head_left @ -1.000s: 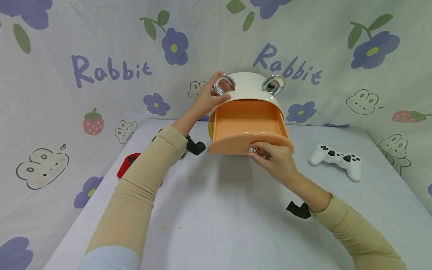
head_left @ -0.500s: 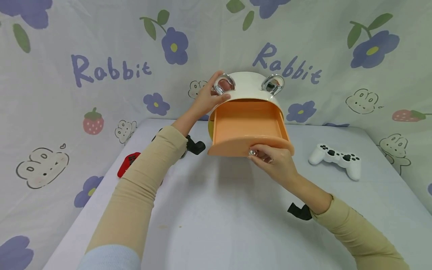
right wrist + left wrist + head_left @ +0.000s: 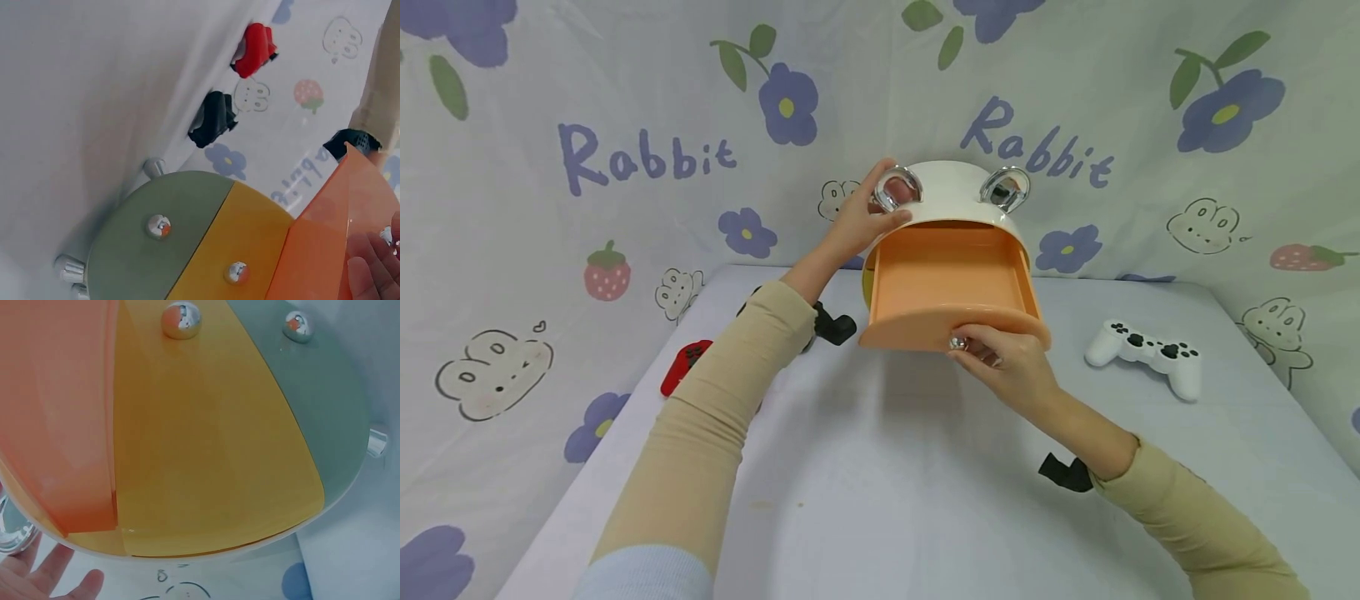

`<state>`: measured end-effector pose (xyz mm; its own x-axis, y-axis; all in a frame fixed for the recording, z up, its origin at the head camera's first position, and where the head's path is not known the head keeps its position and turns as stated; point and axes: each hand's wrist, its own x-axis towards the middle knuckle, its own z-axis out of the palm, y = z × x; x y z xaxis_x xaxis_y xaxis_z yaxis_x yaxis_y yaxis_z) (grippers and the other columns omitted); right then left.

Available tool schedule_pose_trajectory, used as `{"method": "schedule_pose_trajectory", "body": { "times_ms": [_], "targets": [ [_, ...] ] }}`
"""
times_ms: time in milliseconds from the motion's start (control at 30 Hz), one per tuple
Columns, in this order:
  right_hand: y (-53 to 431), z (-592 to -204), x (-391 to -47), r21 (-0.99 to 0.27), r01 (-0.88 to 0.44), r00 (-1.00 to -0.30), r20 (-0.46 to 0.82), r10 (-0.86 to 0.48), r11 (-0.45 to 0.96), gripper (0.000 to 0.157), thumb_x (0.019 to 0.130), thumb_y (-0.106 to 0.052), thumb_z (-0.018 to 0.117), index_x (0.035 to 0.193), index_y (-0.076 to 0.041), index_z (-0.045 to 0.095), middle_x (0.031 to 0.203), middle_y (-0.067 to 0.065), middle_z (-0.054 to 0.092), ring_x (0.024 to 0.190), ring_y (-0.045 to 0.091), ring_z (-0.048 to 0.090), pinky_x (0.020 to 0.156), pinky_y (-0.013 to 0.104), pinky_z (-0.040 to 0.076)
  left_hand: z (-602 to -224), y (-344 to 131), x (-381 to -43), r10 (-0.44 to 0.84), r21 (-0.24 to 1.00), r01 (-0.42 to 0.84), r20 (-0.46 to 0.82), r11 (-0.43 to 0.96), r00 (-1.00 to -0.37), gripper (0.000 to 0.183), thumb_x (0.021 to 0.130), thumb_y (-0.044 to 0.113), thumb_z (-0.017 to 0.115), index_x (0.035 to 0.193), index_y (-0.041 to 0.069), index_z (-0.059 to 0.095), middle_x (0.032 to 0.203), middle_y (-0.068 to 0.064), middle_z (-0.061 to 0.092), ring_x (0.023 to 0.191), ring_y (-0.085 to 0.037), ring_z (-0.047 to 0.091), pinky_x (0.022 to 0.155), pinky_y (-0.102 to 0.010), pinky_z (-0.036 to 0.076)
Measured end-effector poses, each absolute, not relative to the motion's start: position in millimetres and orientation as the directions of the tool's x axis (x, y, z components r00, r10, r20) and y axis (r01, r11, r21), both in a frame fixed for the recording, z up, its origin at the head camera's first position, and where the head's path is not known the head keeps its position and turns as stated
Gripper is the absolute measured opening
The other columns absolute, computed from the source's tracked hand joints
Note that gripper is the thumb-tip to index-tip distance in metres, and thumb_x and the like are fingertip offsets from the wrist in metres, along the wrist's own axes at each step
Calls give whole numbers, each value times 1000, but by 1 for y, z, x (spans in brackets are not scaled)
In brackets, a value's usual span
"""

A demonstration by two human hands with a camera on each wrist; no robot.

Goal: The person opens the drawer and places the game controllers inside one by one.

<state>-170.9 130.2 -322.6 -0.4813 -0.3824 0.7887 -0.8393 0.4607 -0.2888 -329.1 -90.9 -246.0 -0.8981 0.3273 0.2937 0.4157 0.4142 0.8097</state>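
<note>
At the right hand [image 3: 1011,367], the orange drawer [image 3: 910,328] sits slightly further out.

head looks forward-down; wrist views, seemingly closer, share the cabinet [image 3: 212,437].

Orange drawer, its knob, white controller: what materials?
Orange drawer: probably plastic, glossy; soft highlights, thin even-coloured walls.
Knob: chrome-like mirror finish, bright reflections; solid metal or plated plastic, can't tell.
White controller: likely plastic, satin-looking; smooth shell, no sharp glints.
</note>
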Motion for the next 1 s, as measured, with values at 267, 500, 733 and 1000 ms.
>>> {"method": "schedule_pose_trajectory", "body": {
  "times_ms": [267, 500, 733, 1000],
  "targets": [
    [149, -301, -163, -311, -824, -516, 758, -399, 474, 28, 78, -21, 70, 95, 1, 66, 80, 9, 69, 59, 14, 65, 55, 14, 49, -246, -91, -329, 329, 806, 421, 297, 417, -896, 77, 82, 29, 69, 144, 30, 23, 144, -6, 33, 110, -25, 53, 90, -36, 45],
    [174, -272, -159, -271, -767, -546, 753, -368, 581, 35, 60, 11, 78, 93, 6, 65, 70, 13, 68, 55, 18, 64, 57, 8, 46, -246, -91, -330, 323, 805, 421, 302, 418, -897, 77, 82, 28, 69, 145, 28, 24, 141, -8, 36, 111, -27, 53, 92, -37, 44],
    [200, -256, -162, -272, -721, -581, 738, -343, 637, 27, 75, -12, 74, 97, 2, 67, 71, 10, 68, 58, 8, 63, 62, 3, 42, -245, -92, -329, 324, 799, 430, 310, 421, -894, 77, 82, 27, 69, 145, 26, 24, 141, -9, 36, 107, -26, 54, 90, -37, 45],
    [227, -252, -171, -349, -647, -667, 690, -281, 678, 29, 69, 8, 73, 97, 2, 67, 73, 10, 68, 67, -22, 49, 59, 4, 43, -245, -91, -328, 329, 808, 425, 304, 409, -894, 77, 82, 26, 69, 145, 26, 23, 142, -9, 35, 110, -27, 53, 92, -38, 44]
  ]
}}
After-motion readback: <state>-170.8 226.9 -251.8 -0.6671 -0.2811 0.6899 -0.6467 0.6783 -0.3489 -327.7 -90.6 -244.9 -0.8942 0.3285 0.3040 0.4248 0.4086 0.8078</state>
